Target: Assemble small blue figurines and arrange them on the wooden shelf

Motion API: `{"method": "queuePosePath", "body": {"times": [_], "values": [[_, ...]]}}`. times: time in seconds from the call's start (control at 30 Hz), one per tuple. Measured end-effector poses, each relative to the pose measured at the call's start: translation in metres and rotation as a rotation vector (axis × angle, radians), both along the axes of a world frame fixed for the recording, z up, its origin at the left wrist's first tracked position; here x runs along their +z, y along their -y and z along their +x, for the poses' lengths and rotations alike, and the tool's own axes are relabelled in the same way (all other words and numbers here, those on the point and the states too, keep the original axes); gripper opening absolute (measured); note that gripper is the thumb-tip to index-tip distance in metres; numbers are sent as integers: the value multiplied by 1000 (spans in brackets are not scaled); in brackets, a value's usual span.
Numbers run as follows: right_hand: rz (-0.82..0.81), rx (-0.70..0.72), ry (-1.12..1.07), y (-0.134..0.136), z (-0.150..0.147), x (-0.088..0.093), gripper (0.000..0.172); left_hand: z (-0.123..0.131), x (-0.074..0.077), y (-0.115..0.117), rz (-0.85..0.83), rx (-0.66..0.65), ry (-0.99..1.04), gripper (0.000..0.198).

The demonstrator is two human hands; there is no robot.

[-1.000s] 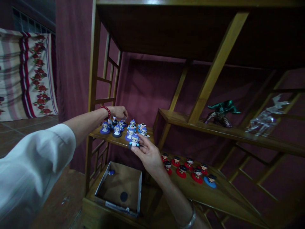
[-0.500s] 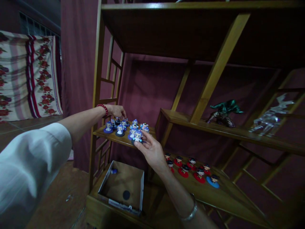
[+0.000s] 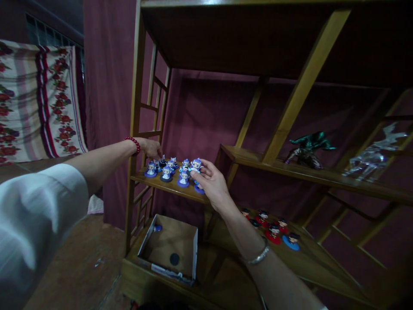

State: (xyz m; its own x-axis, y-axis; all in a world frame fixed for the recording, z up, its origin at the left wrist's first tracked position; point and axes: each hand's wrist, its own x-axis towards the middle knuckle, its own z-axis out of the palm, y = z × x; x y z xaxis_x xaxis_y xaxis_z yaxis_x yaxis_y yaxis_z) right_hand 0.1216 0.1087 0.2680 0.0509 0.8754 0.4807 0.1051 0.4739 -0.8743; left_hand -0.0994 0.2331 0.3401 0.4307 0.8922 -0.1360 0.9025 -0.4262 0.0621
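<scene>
My right hand point(image 3: 214, 183) pinches a purple-haired figurine point(image 3: 195, 165) between thumb and fingers, raised over the right part of the small upper shelf point(image 3: 190, 196). Partly hidden below that hand is another figurine on a purple base point(image 3: 199, 188). My left hand point(image 3: 150, 148) hovers at the shelf's back left, fingers loosely bent downward and nothing visible in them. Just under its fingertips stands a dark figurine point(image 3: 163, 161); whether they touch is unclear. Several more purple-haired figurines stand in rows, among them one at the front point(image 3: 183, 177) and one at the left point(image 3: 150, 169).
Below, an open cardboard box point(image 3: 146, 241) holds a dark disc point(image 3: 174, 258) and a small purple piece point(image 3: 157, 228). Several red-based figurines point(image 3: 273, 234) occupy the lower right shelf. A green-caped statue point(image 3: 309, 148) and a clear one point(image 3: 371, 153) stand higher up.
My right hand has lifted its figurine up and slightly right, uncovering the front figurine. My left hand has shifted left along the back of the shelf. The view has moved slightly.
</scene>
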Motion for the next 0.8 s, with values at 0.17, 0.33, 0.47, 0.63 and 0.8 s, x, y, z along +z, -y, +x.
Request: {"method": "queuePosePath", "body": {"times": [0.17,0.33,0.47,0.63,0.8], "values": [[-9,18,-5,-1,1,-2,62,1,-9,-2,-108,20,20,50],[-9,33,-20,-3,3,-5,63,3,-15,-8,-53,-12,-6,46],[-20,49,-40,-4,5,-6,64,6,-17,-12,10,-24,-48,37],[-23,43,-49,-2,5,-6,64,9,-20,-15,92,1,-75,35],[-12,40,-49,-1,6,-5,64,6,-21,-19,69,-22,-44,34]]}}
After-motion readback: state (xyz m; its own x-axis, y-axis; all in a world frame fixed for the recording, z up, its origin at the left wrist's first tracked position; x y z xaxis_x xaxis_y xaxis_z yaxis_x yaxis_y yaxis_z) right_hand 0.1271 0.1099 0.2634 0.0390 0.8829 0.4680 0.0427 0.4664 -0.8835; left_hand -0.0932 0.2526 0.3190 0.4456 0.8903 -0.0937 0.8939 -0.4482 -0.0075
